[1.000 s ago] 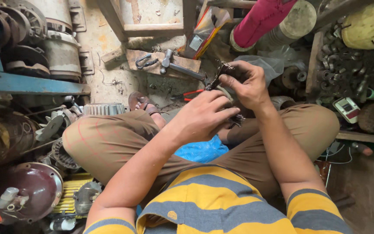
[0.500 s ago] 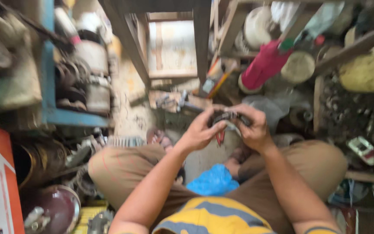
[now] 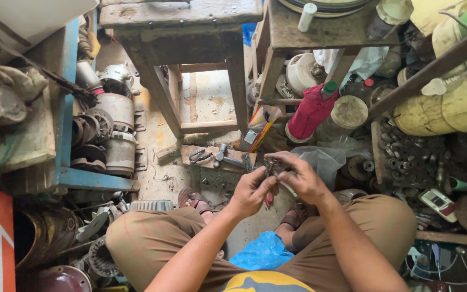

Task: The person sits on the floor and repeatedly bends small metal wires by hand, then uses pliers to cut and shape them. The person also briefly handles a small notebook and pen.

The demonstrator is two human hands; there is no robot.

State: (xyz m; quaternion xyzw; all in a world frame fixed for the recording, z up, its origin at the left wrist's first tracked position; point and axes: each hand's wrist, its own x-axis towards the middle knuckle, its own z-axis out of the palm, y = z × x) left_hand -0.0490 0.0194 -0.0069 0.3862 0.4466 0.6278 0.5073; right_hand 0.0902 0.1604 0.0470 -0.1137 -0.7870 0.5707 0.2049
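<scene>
From the head camera, both hands meet above the person's knees, near the middle of the scene. The left hand (image 3: 252, 190) and the right hand (image 3: 298, 176) are closed together around a small dark metal part (image 3: 271, 164), fingers pinching it; its exact shape is hard to tell. Just beyond, on the floor, lies a wooden board (image 3: 220, 159) carrying pliers (image 3: 197, 156). Farther off stands a wooden stool (image 3: 185, 32); a red bottle (image 3: 310, 112) leans to the right.
</scene>
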